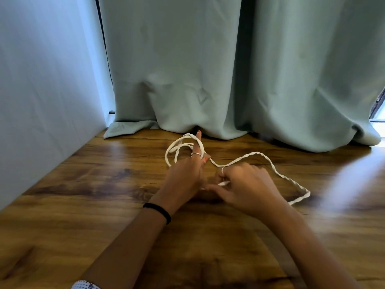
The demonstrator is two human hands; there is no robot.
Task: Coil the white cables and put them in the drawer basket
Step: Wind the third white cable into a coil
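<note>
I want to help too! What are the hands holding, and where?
Both hold the white cable: its loops hang around the left hand's raised fingers, and the right hand pinches a stretch near its middle.

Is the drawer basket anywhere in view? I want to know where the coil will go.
No, only the white cable, the left hand, the right hand, the wooden table and the green curtain show.

Glossy wood-grain table (104,184), matt cloth curtain (177,69).
</note>
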